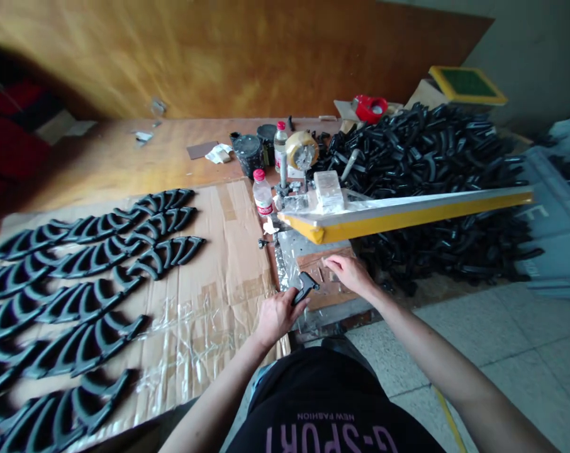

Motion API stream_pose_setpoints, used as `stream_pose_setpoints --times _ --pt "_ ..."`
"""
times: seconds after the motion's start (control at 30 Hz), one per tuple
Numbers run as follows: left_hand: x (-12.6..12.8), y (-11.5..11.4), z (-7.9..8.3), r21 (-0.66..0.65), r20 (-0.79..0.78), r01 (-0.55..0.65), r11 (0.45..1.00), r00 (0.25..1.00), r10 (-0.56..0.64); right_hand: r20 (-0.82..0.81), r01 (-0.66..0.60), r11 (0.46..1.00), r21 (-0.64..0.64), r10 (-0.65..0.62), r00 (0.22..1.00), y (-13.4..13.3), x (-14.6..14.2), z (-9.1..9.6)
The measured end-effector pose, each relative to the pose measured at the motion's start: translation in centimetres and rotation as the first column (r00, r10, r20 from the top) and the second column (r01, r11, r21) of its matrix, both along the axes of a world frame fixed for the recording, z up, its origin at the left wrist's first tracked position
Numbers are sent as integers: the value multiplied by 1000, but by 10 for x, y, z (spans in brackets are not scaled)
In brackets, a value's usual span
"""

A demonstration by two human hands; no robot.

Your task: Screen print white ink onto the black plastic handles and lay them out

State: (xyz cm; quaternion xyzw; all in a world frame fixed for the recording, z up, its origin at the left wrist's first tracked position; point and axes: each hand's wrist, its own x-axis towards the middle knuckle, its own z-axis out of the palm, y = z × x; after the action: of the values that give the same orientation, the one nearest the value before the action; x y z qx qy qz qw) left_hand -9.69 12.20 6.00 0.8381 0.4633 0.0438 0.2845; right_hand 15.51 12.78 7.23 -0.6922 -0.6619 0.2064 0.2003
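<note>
My left hand (276, 316) is closed around a black curved plastic piece (306, 287), whose head points up and right. Just below the near edge of a tilted yellow-edged frame (407, 218), my right hand (350, 273) has its thumb and fingers pinched together; anything between them is too small to make out. Beneath both hands lies a worktop with a brown cardboard patch (329, 292). Similar black pieces stand in overlapping curved rows (91, 292) on the cardboard sheet (233, 251) at the left. A clear block (329, 190) rests at the frame's left end.
A large heap of black pieces (421, 145) lies behind and under the frame. Two red-capped bottles (262, 194), black tubs (248, 153), a tape roll (302, 151) and a red tape dispenser (370, 109) stand at the back. A grey crate (553, 220) is at right.
</note>
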Motion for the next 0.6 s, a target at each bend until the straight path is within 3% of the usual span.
stream_pose_setpoints --times 0.13,0.27,0.37,0.47,0.6 --pt "24 3 1 -153 62 -30 988 997 40 -65 126 992 -30 -128 990 -47 46 -7" --pt "81 15 12 -288 153 22 957 988 23 -57 234 970 -63 -238 970 -67 102 -12" --pt "139 31 27 -292 306 88 952 952 6 -34 305 952 -10 -305 952 -61 154 -6" --pt "184 42 38 -184 364 93 979 931 -20 15 373 923 91 -376 927 -43 208 4" --pt "198 35 35 -150 378 58 987 926 3 94 508 827 242 -541 836 -9 272 10"
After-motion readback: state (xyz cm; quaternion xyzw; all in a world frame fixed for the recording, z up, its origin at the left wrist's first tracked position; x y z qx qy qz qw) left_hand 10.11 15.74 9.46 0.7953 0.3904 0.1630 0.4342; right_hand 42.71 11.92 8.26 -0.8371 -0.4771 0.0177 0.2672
